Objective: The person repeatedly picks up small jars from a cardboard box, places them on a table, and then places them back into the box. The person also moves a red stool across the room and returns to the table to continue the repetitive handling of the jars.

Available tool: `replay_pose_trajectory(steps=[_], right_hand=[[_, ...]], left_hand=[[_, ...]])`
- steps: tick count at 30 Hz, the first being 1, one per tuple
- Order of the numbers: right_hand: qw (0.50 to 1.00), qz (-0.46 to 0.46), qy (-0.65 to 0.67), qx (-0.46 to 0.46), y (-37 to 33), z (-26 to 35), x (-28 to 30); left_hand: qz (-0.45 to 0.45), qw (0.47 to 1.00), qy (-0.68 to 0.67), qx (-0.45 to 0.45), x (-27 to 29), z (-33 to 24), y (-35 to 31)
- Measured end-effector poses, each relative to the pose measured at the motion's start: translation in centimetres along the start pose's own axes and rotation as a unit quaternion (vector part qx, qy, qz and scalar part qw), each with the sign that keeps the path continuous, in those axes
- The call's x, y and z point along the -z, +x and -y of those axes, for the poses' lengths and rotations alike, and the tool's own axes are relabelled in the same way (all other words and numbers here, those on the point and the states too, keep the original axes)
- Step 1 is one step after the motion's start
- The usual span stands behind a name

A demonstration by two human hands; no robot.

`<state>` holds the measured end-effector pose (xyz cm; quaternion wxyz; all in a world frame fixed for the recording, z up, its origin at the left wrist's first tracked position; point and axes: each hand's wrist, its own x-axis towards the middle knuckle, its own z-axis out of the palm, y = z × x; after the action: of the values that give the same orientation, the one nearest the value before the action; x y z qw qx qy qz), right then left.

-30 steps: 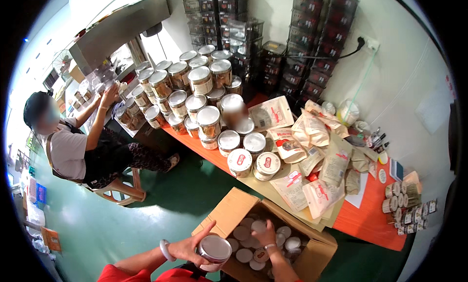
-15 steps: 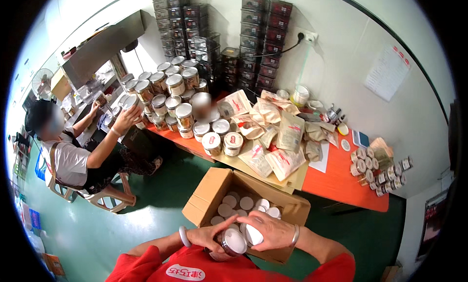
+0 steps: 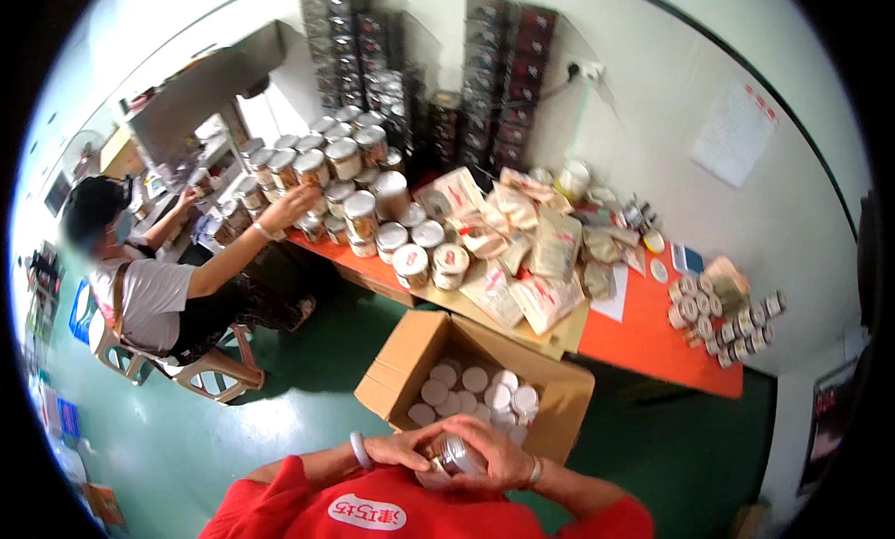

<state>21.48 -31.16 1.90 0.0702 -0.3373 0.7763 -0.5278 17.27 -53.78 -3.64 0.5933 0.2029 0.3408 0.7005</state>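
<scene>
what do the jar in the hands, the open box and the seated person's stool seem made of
Jar: glass or clear plastic, can't tell which; its side looks glossy, transparent. Open box: cardboard, by its matte brown folded sides. Stool: probably smooth plastic, by its pale, moulded legs.

Place: we take it for a small packing workshop.
Table [image 3: 643, 352]: we see jars [image 3: 361, 224] crowded at its left end, pouches [image 3: 557, 245] heaped mid-length, small tins [image 3: 688, 308] clustered at the right end.
Carton [image 3: 399, 357]: open just off the near edge, white discs [image 3: 475, 380] inside.
Wall [image 3: 643, 119]: dark boxes [image 3: 483, 82] stacked tall behind the back edge; a sheet [image 3: 735, 138] hangs farther right.
Stool [image 3: 244, 360]: a co-worker [image 3: 154, 297] sits by the left end, one hand at the jars.
Floor [image 3: 312, 376]: plain green, more a workroom's than a home's to us.
</scene>
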Motion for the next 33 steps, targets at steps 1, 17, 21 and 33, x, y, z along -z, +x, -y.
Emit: replay_pose_trajectory(steps=[1, 17, 21, 33], right_hand=[[0.999, -0.011, -0.022, -0.03, -0.2, -0.2, -0.2], [0.965, -0.175, -0.097, -0.168, 2.6, 2.2, 1.0], [0.936, -0.266, -0.103, -0.206, 2.1, -0.7, -0.1], [0.85, -0.423, 0.001, -0.314, -2.3, -4.6, 3.0]], left_hand=[[0.03, 0.999, 0.004, 0.043, 0.0, -0.3, -0.3], [-0.118, 0.863, 0.491, 0.002, -2.1, -9.4, 3.1], [-0.185, 0.781, 0.591, -0.089, -0.6, -7.1, 4.9], [-0.173, 0.793, 0.582, -0.044, -1.9, -5.3, 13.4]])
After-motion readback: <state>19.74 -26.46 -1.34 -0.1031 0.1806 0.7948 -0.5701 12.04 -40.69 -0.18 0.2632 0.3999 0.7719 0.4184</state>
